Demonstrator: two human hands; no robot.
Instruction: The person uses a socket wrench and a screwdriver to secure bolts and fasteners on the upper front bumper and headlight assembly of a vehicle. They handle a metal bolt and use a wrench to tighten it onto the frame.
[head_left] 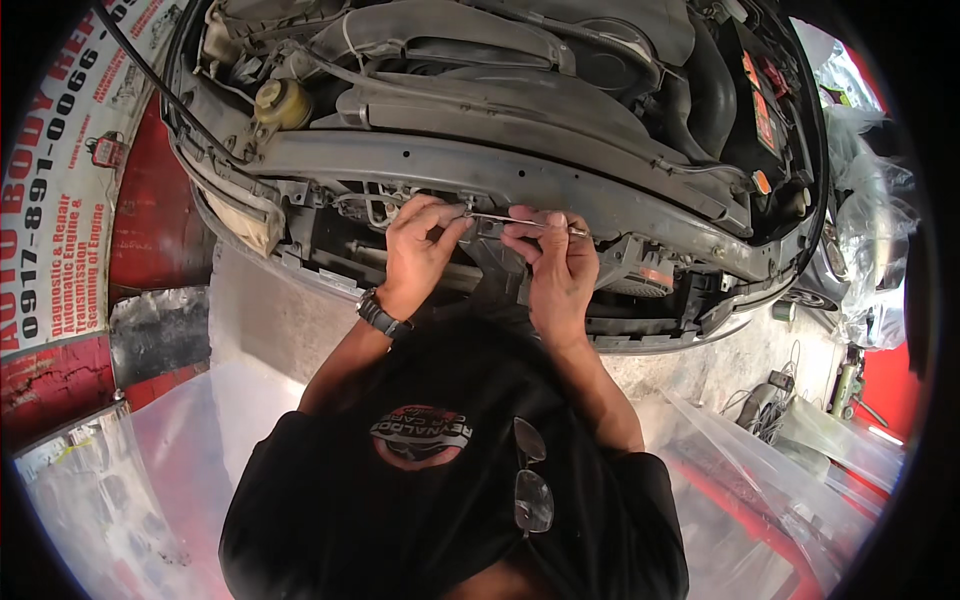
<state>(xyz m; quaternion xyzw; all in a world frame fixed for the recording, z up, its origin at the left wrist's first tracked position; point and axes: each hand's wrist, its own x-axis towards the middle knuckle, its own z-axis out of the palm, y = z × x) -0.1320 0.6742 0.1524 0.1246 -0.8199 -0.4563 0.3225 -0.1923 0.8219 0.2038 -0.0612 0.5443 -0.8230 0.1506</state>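
Note:
A slim, shiny metal wrench (pixel 503 219) lies crosswise in front of the car's grey front crossmember (pixel 455 160). My right hand (pixel 562 268) is closed around its right part, thumb and fingers pressed on the shaft. At the other end, my left hand (pixel 422 250) pinches near the wrench's tip with thumb and forefinger. That tip sits by a small fitting under the crossmember; the left fingers partly hide it, so I cannot tell whether it is seated on a bolt. A dark watch (pixel 384 312) is on my left wrist.
Behind the crossmember lies the open engine bay, with a yellowish fluid reservoir (pixel 283 104) on the left and a battery (pixel 757 95) on the right. A headlight (pixel 238 210) sits at the left corner. Clear plastic sheeting (pixel 868 220) hangs at the right; cables (pixel 768 405) lie on the floor.

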